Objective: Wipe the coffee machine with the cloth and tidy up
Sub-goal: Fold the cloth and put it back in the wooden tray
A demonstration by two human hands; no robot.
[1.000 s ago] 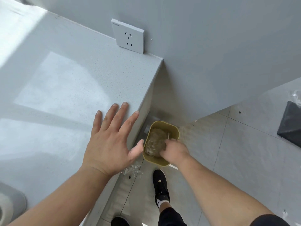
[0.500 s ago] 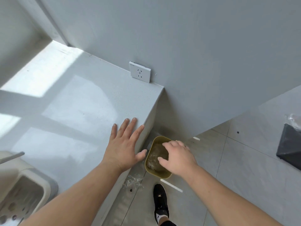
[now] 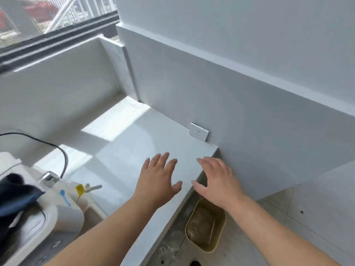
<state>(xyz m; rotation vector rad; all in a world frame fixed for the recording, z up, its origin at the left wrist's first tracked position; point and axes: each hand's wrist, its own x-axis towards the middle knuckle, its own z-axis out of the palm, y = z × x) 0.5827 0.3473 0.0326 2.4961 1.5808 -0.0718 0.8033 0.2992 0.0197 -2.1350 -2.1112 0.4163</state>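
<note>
White desk [image 3: 134, 143]: broad, bare over most of its top, sunlit in patches, ending at a grey wall with a socket plate [image 3: 198, 131] at its far right corner.

Coffee machine [image 3: 57, 208]: cream-coloured, at the lower left edge of view, standing on the desk, only partly visible. Black cable [image 3: 57, 148] running behind it. Chrome spout [image 3: 49, 178] and a yellow tag [image 3: 79, 188] on its near side. Judged rigid, fairly heavy, smooth plastic; best steadied by the body, not by the spout or small protruding parts, which look fragile.

Cloth [image 3: 13, 196]: dark blue, draped over the top left of the coffee machine, touching it, well apart from both hands. Judged soft, light, limp; likely to sag and trail when lifted, so best gathered in a bunch at its middle rather than by one corner.

Yellow bin [image 3: 221, 239]: on the floor just beside the desk end, below the right hand, holding brownish waste inside a clear liner.

Left hand [image 3: 157, 181]: palm down over the desk near its right edge, fingers [image 3: 163, 160] spread, holding nothing.

Right hand [image 3: 217, 179]: palm down above the desk edge and the bin, fingers [image 3: 205, 162] loosely spread, empty.
</note>
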